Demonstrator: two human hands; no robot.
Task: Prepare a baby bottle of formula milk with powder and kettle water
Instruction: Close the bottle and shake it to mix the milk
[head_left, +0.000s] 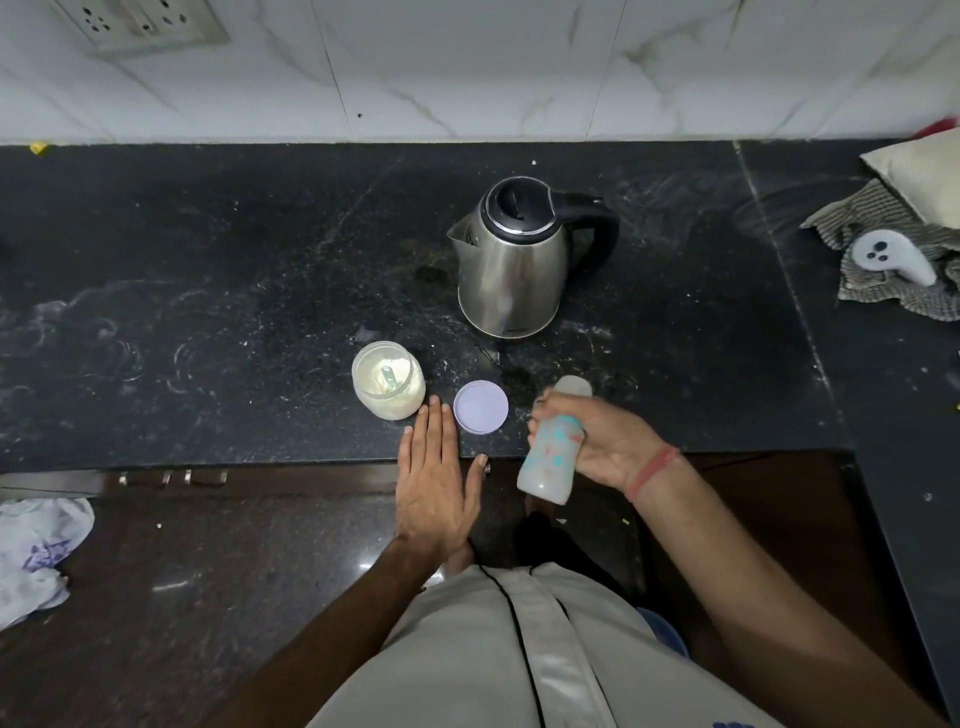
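Clearly, the baby bottle (550, 452) is seen as a pale, translucent cylinder with teal and reddish printed marks, its capped top (573, 387) pointing away from the person and its base tilted back toward the body; its outline is blurred, and a milky white filling is suggested inside. It is held above the front edge of the black stone counter (208, 312), just right of a round lilac lid (480, 407) that lies flat on the counter. The bottle is gripped by the right hand (608, 447), whose fingers are curled round its middle, with a red thread band (655, 470) worn at the wrist. The left hand (434, 478) is laid flat at the counter's edge, palm down, its fingers straight and close together and the thumb spread toward the lid; nothing is held by it. Just beyond its fingertips an uncapped clear jar of white powder (388, 385) is set, with a pale green scoop standing in it. Farther back, a steel kettle (514, 257) with a black lid and handle is placed upright, its spout turned left. At the far right a striped cloth (883, 291) is bunched, with a white object resting on it.
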